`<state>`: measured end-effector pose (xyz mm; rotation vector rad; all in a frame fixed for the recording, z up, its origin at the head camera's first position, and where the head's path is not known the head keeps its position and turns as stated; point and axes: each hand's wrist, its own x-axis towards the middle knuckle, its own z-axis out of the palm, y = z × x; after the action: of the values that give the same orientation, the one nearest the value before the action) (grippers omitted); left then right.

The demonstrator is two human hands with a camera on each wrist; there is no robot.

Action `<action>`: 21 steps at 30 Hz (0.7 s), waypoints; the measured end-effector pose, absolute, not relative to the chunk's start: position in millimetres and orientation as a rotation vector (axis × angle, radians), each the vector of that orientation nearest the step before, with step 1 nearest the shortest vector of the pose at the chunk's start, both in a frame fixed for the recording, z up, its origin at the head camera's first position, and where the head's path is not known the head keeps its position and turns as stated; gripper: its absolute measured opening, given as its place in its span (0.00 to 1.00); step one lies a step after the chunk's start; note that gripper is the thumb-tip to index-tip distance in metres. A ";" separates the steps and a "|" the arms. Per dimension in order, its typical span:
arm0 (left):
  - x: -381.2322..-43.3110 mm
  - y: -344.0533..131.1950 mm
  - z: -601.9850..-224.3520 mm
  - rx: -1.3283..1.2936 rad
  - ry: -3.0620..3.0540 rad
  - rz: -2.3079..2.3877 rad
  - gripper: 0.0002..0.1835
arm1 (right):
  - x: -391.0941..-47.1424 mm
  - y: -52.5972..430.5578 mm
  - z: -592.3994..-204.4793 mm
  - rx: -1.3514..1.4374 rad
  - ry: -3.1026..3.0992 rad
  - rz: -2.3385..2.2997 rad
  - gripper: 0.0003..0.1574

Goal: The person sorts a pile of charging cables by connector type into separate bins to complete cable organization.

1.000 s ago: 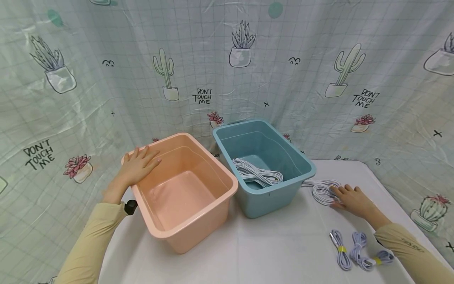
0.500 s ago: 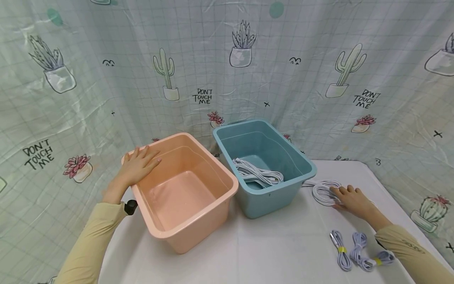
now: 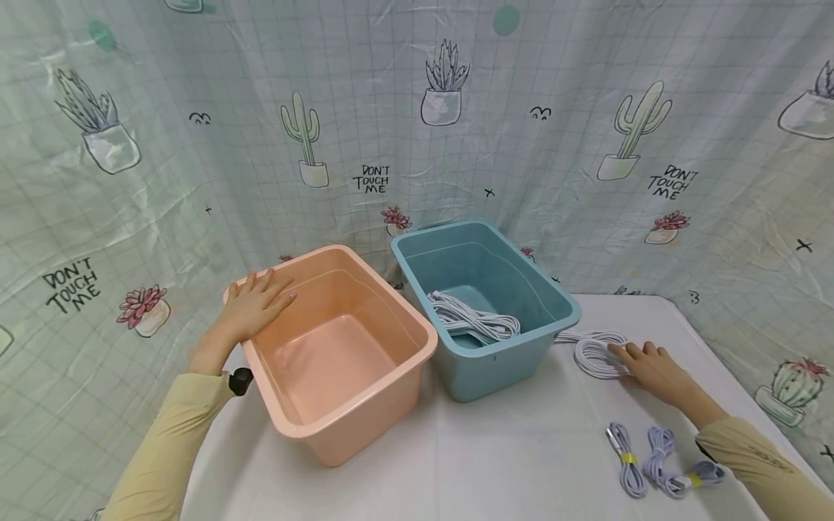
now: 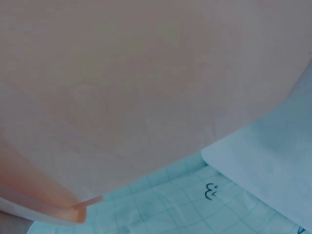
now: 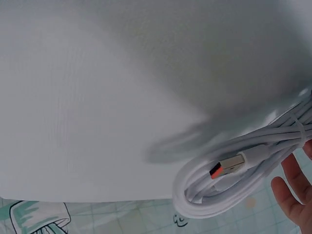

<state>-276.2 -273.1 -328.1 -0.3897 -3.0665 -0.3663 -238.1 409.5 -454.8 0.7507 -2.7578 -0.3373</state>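
In the head view my left hand (image 3: 250, 307) rests on the far left rim of a pink plastic bin (image 3: 365, 428), fingers spread and fairly straight. The bin's wall (image 4: 146, 97) fills most of the left wrist view. My right hand (image 3: 658, 373) is at the right of the table, its fingers bent down beside a white coiled cable (image 3: 593, 356). From the right wrist, a tied white USB cable (image 5: 219, 195) shows at my fingers (image 5: 295, 178), over its shadow, with a metal plug tipped in orange. My palm hides this bundle from above.
A blue bin (image 3: 502, 373), holding coiled white cables (image 3: 472, 318), stands right of the pink one. Nearer on the white table (image 3: 508, 463) lie pale purple cables (image 3: 628, 463) with yellow ties. A patterned curtain (image 3: 365, 87) closes off the back and sides.
My right hand has shifted slightly right and toward me, uncovering a little more of the coil on the table. My left hand and both bins stay put.
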 end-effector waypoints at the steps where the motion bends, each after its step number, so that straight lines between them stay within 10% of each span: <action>1: -276.0 -273.3 -328.2 -0.389 -3.064 -0.367 0.35 | -237.9 410.3 -454.7 0.757 -2.742 -0.336 0.33; 12: -275.5 -271.7 -328.1 -0.385 -3.070 -0.365 0.35 | -234.8 420.5 -447.0 0.819 -2.546 -0.332 0.29; 16: -275.6 -272.0 -328.3 -0.381 -3.072 -0.367 0.35 | -238.0 421.4 -441.5 0.839 -2.436 -0.325 0.48; 21: -275.4 -272.3 -328.0 -0.385 -3.073 -0.375 0.35 | -240.0 419.6 -432.4 0.848 -2.303 -0.352 0.47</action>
<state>-275.4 -272.3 -328.0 -0.3855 -3.0731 -0.3747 -240.0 419.6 -432.4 0.8481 -2.3033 -0.3515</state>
